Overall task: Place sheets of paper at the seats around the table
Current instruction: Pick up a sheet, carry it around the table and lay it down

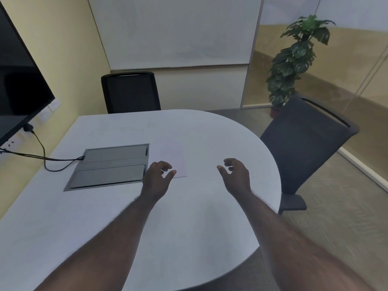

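A thin stack of white paper (170,156) lies flat on the white table (199,217), just right of the grey cable hatch. My left hand (158,177) hovers over the stack's near left corner, fingers curled and apart, holding nothing. My right hand (234,173) floats above bare tabletop to the right of the stack, fingers spread and empty. One black chair (130,92) stands at the far side of the table. A dark grey chair (302,141) stands at the rounded right end.
A grey metal cable hatch (109,166) is set into the tabletop, with a black cable (42,158) running left to wall sockets. A dark screen (19,80) hangs at the left. A potted plant (294,61) stands in the far right corner by glass walls.
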Demonstrator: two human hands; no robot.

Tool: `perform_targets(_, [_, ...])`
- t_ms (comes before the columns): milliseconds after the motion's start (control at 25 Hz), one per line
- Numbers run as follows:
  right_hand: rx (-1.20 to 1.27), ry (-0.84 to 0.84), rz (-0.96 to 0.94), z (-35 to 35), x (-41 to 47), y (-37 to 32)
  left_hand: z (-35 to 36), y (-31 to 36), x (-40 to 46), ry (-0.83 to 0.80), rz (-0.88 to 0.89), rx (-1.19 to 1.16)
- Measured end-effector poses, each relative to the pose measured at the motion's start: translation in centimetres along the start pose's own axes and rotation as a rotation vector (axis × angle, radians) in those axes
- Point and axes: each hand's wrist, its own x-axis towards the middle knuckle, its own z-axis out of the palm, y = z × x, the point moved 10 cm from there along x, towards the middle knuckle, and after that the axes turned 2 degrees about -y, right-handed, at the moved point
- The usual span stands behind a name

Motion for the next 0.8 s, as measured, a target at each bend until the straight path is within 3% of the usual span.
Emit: perform_targets(800, [-0.022,-0.247,-0.079,12.9,14.3,-1.1,-1.6,-7.2,9.6,0.235,-0.224,0.055])
